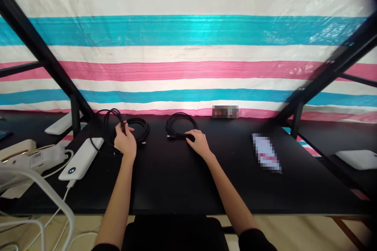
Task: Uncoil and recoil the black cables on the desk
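Note:
My left hand (126, 141) is closed, pinching a bunch of thin black cable (109, 113) whose loops rise above the table and trail to the left. Just right of that hand, a coiled black cable (147, 128) lies on the black table (173, 180), partly hidden behind my fingers. My right hand (199, 144) has its thumb and fingers round the lower right edge of another coiled black cable (167, 124). This ring rests flat on the table, with a connector end showing at its lower left.
A white power bank (85, 157) with a plugged-in white cord lies on the left. Beyond it are a power strip (38, 160) and white cables (55, 194). A blurred packet (266, 153) lies on the right. Black metal posts (53, 62) flank the table; a striped sheet (188, 31) hangs behind.

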Demonstrator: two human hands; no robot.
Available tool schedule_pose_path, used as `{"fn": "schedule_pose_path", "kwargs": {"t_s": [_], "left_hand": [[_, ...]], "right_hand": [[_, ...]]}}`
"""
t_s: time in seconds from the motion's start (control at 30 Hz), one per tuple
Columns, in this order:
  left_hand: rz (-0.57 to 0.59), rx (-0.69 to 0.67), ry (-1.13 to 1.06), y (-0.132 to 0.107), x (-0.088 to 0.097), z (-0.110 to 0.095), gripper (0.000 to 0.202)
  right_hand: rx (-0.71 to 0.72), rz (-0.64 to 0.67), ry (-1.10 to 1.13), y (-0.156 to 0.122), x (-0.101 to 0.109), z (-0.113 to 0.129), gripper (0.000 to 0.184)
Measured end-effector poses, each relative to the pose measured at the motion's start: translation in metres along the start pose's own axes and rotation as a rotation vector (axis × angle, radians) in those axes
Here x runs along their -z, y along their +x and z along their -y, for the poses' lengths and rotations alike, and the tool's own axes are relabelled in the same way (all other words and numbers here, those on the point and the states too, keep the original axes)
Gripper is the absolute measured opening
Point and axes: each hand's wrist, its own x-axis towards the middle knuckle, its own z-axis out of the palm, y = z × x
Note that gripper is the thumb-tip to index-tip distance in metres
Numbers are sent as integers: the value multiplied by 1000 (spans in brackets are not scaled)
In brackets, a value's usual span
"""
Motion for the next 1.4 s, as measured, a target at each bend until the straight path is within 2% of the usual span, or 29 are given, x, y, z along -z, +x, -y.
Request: {"fn": "schedule_pose_path", "kwargs": {"t_s": [0.2,0.37,0.43,0.5,0.6,0.7,0.8,0.9,1.03,1.1,1.17,1.23,1.3,1.4], "left_hand": [[-107,-2,-115,-9,10,-14,44],[-28,-130,-156,-27,3,-17,42],[4,-180,-186,-37,-3,-15,39],[63,-243,-236,-47,-9,-12,35],[219,-402,-323,-61,-15,-11,30],[425,-615,-373,-73,-18,-14,26],[678,-809,-352,-83,-19,-21,26],[889,-894,-267,-93,-19,-29,30],[1065,-837,-239,-98,-14,-37,43],[1038,-811,-305,-95,-11,-41,36],[929,-784,-365,-89,-8,-43,25],[761,-704,-401,-81,-6,-44,21],[539,-570,-395,-71,-4,-44,20],[252,-385,-301,-57,-1,-42,20]], "right_hand": [[-9,-2,38,-1,3,1,26],[-31,8,136,-1,3,3,55],[-51,-39,200,1,3,4,56],[-68,-110,321,3,3,6,46],[-117,-162,623,8,5,8,28],[-264,-51,961,13,8,9,44],[-420,99,1209,15,10,10,59],[-481,170,1249,13,8,13,53],[-431,117,1094,7,1,15,43],[-402,105,1040,6,-2,15,37],[-372,110,1001,5,-3,14,32],[-328,103,974,6,-2,13,33],[-283,80,977,7,-2,12,38],[-242,48,1031,10,-1,10,42]]}}
